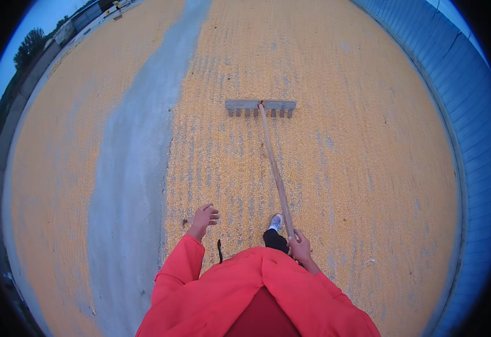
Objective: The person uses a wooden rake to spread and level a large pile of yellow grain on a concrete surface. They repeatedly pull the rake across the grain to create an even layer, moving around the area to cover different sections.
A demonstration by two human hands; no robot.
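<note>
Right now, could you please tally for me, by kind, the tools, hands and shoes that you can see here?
Wooden rake: 1, its long handle gripped by the right hand.
Hands: 2, the right hand on the handle and the left hand free, fingers loosely curled.
Shoes: 1, a light shoe on the spread yellow grain.
Total: 4
</note>
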